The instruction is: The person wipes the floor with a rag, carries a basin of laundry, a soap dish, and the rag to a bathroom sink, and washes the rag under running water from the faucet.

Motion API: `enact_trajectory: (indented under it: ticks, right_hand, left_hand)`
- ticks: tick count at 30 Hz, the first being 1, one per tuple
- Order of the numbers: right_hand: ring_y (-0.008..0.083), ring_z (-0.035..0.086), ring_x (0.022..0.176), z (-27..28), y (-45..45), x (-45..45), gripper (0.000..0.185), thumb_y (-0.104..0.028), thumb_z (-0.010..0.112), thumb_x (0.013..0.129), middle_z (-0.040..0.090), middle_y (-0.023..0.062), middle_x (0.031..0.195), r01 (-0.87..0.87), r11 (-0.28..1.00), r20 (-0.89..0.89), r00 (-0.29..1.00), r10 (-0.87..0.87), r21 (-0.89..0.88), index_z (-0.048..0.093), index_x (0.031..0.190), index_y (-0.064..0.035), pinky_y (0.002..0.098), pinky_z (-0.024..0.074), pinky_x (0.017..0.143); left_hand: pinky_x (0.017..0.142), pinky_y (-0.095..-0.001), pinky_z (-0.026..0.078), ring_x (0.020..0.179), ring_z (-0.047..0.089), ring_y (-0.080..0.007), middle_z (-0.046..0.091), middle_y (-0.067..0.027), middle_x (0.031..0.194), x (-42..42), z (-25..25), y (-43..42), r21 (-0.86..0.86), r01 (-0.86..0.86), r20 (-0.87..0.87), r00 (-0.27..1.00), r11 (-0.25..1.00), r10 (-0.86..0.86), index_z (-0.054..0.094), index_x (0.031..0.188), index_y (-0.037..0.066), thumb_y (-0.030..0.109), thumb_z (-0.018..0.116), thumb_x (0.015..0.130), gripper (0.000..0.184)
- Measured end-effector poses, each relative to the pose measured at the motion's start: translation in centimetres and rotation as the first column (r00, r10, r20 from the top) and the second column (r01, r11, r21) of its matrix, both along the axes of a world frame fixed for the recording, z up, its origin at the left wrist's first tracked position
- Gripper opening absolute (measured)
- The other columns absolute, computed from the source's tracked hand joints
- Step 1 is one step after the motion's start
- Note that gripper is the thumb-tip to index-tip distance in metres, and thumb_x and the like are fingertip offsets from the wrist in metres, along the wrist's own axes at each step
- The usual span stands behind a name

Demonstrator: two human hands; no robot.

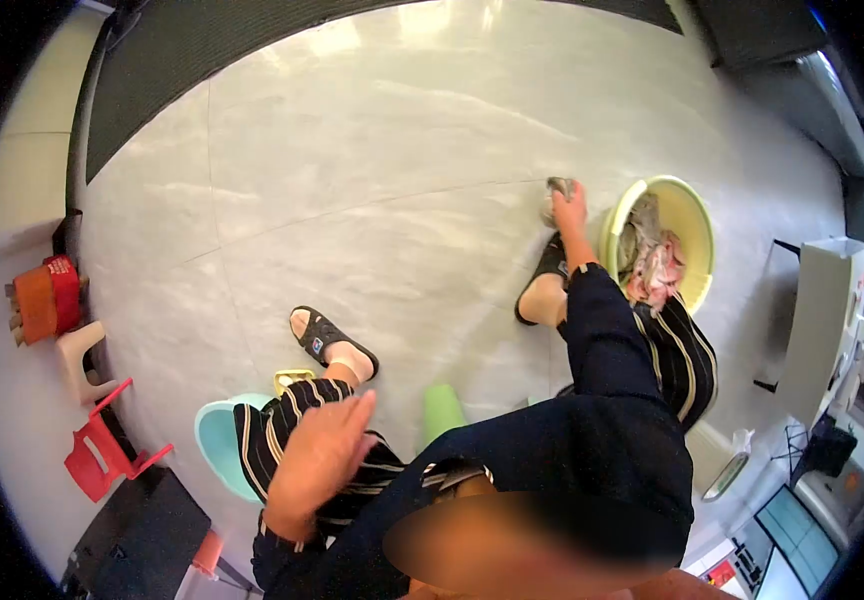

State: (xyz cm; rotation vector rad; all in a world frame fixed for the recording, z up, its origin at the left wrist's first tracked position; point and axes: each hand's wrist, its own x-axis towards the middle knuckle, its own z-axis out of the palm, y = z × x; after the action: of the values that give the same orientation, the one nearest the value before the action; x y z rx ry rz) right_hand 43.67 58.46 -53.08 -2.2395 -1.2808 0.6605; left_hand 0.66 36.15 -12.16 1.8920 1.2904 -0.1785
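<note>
My right hand (572,210) reaches out low over the floor with its fingers closed on a small greyish-brown cloth (556,188). Just right of that hand stands a pale yellow bucket (694,225) with crumpled grey and pink cloths (656,268) inside. My left hand (320,455) hovers above my left thigh, its fingers stretched out and nothing in it. Beside my left leg, partly covered by it, is a light turquoise basin (217,440). A small yellow object (294,379) shows behind the leg, too hidden to name.
A green object (442,410) stands on the floor between my legs. Along the left are a red chair (102,465), a beige stool (85,362) and a black table (137,530). To the right are a white cabinet (817,310) and a monitor (797,527). My sandalled feet stand apart.
</note>
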Motion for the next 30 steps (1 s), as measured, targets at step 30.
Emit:
enact_trajectory:
  ticks: [30]
  right_hand:
    - [0.0314,0.029,0.133,-5.7,11.3,-17.3,0.055,-0.028,0.050,0.089,0.032,0.0194,0.142,-0.336,0.942,0.549,0.788,0.278,0.006,0.036,0.135,-0.0010,0.0455,0.0199,0.109]
  left_hand:
    - [0.074,-0.0471,0.041,0.087,0.055,-0.0392,0.057,-0.0199,0.094,-7.0,2.8,3.7,-0.219,-0.338,0.174,0.910,0.915,0.377,0.047,0.112,0.000,0.012,0.072,0.067,0.053]
